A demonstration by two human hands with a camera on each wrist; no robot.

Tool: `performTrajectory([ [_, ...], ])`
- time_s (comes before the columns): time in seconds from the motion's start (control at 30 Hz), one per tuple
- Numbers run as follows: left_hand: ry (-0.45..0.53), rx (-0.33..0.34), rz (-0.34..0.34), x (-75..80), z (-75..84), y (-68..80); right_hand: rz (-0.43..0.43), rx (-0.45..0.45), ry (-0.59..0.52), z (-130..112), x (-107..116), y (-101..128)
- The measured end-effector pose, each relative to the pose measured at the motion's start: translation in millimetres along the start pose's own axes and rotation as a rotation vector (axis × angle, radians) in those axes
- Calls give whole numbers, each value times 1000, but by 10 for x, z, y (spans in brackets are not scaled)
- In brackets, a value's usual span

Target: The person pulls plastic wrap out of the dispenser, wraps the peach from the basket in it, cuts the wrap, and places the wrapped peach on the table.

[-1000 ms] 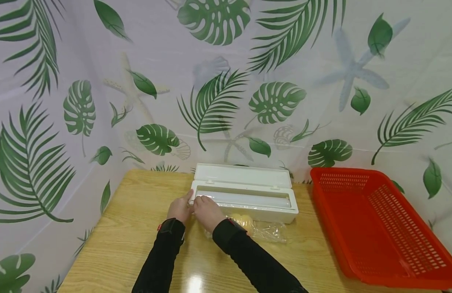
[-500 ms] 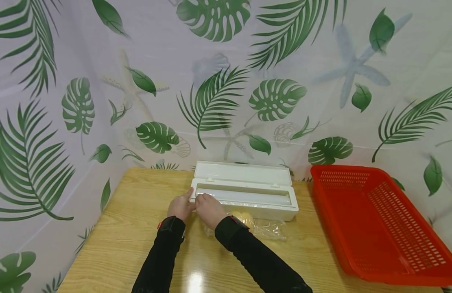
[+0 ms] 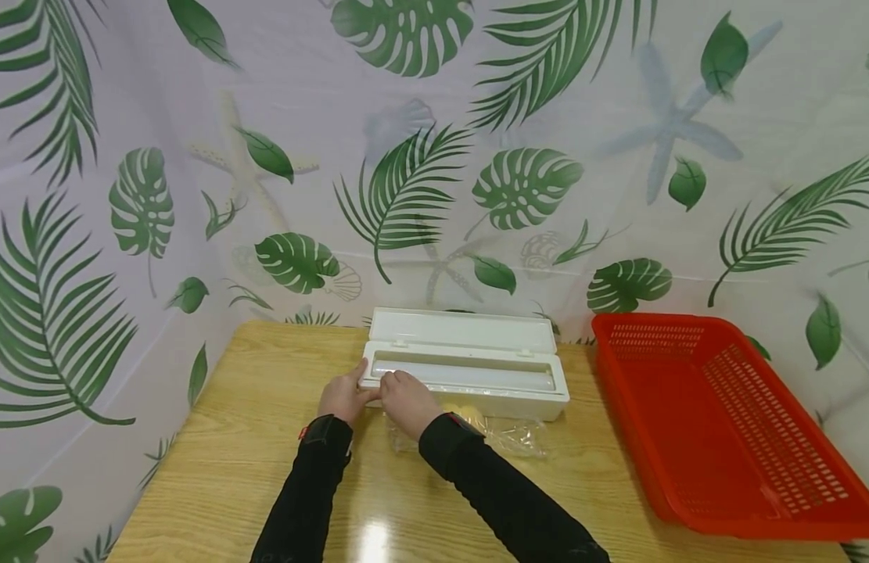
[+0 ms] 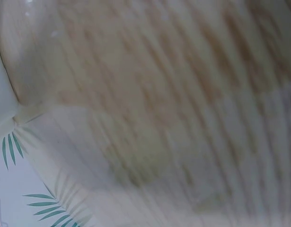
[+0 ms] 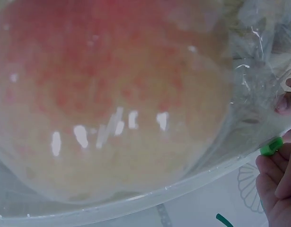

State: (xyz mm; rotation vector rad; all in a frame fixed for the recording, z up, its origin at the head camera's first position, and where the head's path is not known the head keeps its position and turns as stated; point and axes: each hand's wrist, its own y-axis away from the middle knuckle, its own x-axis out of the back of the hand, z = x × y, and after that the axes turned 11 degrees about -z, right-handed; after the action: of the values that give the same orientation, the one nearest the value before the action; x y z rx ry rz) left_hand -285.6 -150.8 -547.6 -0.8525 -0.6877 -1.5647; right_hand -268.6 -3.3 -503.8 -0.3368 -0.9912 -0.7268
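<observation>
- While both hands meet at the left end of a white dispenser box (image 3: 465,375), the left hand (image 3: 344,397) rests against that end's corner, thumb up along the edge; whether it grips cannot be told.
- Right hand (image 3: 406,403) sits just beside the left, fingers curled over the box's front lip at the film roll (image 3: 469,367) inside (whether they pinch the film is not clear from the head view).
- Box lid (image 3: 462,332) stands open, tilted back toward the leaf-print curtain (image 3: 434,156).
- Right behind the right wrist, a fruit (image 5: 112,94), yellow with a red blush and wrapped in clear film (image 3: 508,438), lies on the tabletop (image 3: 230,469), touching the box's front wall.
- Seen from the right wrist, the fruit fills the picture, with fingertips (image 5: 277,179) at the right edge near a small green piece (image 5: 271,146).
- Red basket (image 3: 793,500) sits at the right of the tabletop, apart from the box.
- Left wrist view is blurred: wood grain, a white corner, some curtain.
</observation>
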Motion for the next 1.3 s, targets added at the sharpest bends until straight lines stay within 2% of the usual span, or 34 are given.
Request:
performTrajectory([
  [0.3,-11,-2,23,-31,-9,-15,-42,-9,6,19,8,45],
  [0.77,13,-15,-3,30,24,8,2,-2,45,62,-32,72],
  [1.3,31,-22,-6,26,12,21,-28,2,22,98,-35,129],
])
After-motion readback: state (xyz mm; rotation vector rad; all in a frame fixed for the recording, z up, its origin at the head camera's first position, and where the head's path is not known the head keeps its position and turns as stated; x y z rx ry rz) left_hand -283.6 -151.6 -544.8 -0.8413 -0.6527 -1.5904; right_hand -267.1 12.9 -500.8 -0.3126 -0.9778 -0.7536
